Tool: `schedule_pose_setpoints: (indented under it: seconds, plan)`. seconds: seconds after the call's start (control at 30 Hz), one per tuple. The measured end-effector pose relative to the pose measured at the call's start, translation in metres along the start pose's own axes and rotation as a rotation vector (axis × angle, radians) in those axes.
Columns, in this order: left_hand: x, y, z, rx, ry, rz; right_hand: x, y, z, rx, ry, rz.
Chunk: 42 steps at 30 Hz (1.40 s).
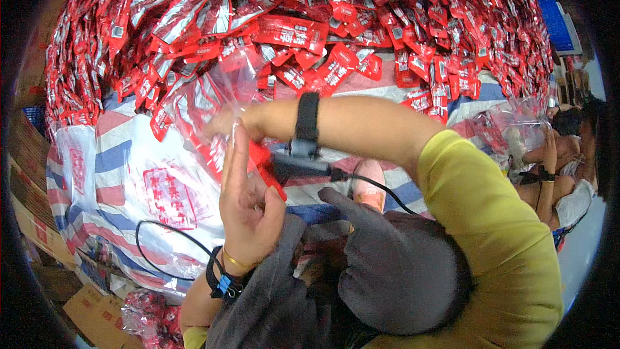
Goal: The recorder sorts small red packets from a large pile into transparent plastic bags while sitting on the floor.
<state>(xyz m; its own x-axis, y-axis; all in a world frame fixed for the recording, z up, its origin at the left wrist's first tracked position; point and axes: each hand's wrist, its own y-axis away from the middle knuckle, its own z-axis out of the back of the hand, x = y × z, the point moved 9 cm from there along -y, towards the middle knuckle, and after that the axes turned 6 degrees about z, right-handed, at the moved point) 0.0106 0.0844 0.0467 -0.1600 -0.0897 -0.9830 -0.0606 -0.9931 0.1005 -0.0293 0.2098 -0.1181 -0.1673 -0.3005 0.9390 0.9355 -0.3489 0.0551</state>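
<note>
A clear plastic bag (236,87) with red packets in it stands in front of me. My left hand (248,203) is upright at the bag's near side, fingers stretched and thumb apart. Red packets (274,184) show just behind its palm. My right forearm reaches across from the right, and my right hand (229,124) is at the bag, its fingers blurred behind the plastic. Whether it grips a packet cannot be made out. Beyond both hands rises a big heap of red and silver sealed packets (290,32).
A striped red, white and blue sheet (113,187) lies under the heap. White bags with red print (168,194) lie at left. Cardboard boxes (97,313) and a filled bag of red packets (148,317) are at lower left. Another person (562,155) sits at right, beside a clear bag.
</note>
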Motion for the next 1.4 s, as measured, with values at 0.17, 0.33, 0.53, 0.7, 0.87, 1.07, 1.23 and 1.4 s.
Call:
schedule_pose_setpoints:
  seconds: [0.17, 0.33, 0.53, 0.7, 0.87, 1.07, 1.23, 1.4]
  plan:
    - [-0.006, 0.001, 0.029, -0.074, 0.105, 0.06, -0.024, 0.0, -0.044, -0.328, -1.012, -0.487]
    - [-0.02, -0.005, 0.05, -0.15, 0.161, 0.184, 0.035, 0.073, -0.026, 0.057, -1.041, -0.536]
    - [-0.046, -0.013, 0.043, -0.039, 0.081, 0.046, 0.032, 0.035, -0.045, -0.542, -0.706, -0.082]
    - [-0.027, -0.018, 0.066, -0.28, 0.418, 0.246, 0.068, 0.049, -0.062, -0.328, -0.533, -0.098]
    - [-0.032, -0.045, 0.029, -0.067, 0.325, 0.031, 0.025, 0.091, -0.106, 0.028, -0.487, -0.062]
    - [0.02, -0.041, 0.123, -0.526, 0.348, 0.205, 0.05, 0.114, 0.198, -1.019, -0.341, 0.086]
    - [0.039, -0.056, 0.124, -0.485, 0.332, 0.304, -0.063, 0.23, 0.458, -1.468, -0.322, -0.293]
    - [0.045, -0.066, 0.123, -0.392, 0.389, 0.273, -0.003, 0.07, 0.444, -0.89, -0.157, -0.221]
